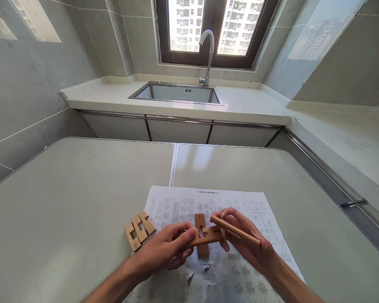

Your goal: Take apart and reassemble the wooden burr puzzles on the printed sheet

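Observation:
My left hand (pixel 177 246) pinches the left end of a flat notched wooden puzzle piece (pixel 211 235) between thumb and fingers. Its right end meets my right hand (pixel 244 231), which grips a second wooden piece (pixel 236 230), seen nearly edge-on and slanting down to the right. Beneath them a third notched wooden piece (pixel 203 251) lies lengthwise on a printed sheet (pixel 240 198); its middle is partly covered by the held piece. Left of my left hand, several lighter notched wooden blocks (pixel 140 230) lie side by side at the sheet's left edge.
The sheet shows small diagrams and has torn spots low down. It lies on a pale table (pixel 66 202) with a seam (pixel 173 164). Beyond stand a counter (pixel 249 99), a sink (pixel 177 101), a tap (pixel 208 54) and a window (pixel 210 25). A ledge (pixel 344 139) runs along the right.

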Demonstrator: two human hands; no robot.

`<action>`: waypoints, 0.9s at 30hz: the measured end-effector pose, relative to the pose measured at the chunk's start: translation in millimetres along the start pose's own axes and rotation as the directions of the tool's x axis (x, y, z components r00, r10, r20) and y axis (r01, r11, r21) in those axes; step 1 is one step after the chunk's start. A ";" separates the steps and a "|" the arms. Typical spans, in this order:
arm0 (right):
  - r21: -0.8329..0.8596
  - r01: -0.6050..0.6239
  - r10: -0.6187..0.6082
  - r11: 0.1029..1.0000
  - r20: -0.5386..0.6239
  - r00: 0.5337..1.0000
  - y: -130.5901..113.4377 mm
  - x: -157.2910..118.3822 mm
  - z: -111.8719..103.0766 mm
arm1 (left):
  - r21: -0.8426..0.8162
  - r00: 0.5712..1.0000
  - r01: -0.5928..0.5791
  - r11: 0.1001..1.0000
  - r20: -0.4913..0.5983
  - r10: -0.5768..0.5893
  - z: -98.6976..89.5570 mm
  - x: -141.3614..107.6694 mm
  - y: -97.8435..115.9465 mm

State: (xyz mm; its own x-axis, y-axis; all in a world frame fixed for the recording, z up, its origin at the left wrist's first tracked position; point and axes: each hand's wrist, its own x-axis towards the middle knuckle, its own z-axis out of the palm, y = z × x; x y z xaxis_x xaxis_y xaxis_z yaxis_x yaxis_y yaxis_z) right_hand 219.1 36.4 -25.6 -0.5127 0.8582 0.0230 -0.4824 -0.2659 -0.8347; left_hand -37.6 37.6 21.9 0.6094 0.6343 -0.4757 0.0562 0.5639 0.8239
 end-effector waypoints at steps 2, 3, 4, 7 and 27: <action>-0.062 0.029 -0.035 0.998 -0.104 0.994 1.6 0.4 -1.9 | -0.047 1.000 -0.011 0.999 -0.018 0.010 0.1 1.2 -0.8; -0.088 0.035 -0.047 0.995 -0.137 0.989 2.7 0.7 -2.1 | -0.069 1.000 -0.020 0.997 -0.020 0.019 0.4 1.5 -1.3; -0.113 0.043 -0.060 0.993 -0.158 0.986 3.9 1.0 -1.8 | -0.087 0.999 -0.030 0.996 -0.019 0.028 0.9 1.7 -1.9; -0.173 0.070 -0.102 0.982 -0.180 0.978 7.0 2.0 1.2 | -0.102 0.999 -0.052 0.993 -0.020 0.051 2.4 1.9 -4.2; -0.379 0.048 -0.112 0.924 -0.150 0.982 5.0 0.5 -0.4 | -0.042 0.997 -0.066 0.997 -0.031 0.065 -3.1 3.8 -12.3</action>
State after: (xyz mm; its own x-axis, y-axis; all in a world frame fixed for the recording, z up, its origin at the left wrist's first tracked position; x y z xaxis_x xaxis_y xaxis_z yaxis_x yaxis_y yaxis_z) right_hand 216.7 35.7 -30.1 -0.3430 0.9387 0.0340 -0.2017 -0.0383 -0.9787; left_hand -38.5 34.7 9.0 0.5866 0.6860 -0.4304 -0.0178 0.5423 0.8400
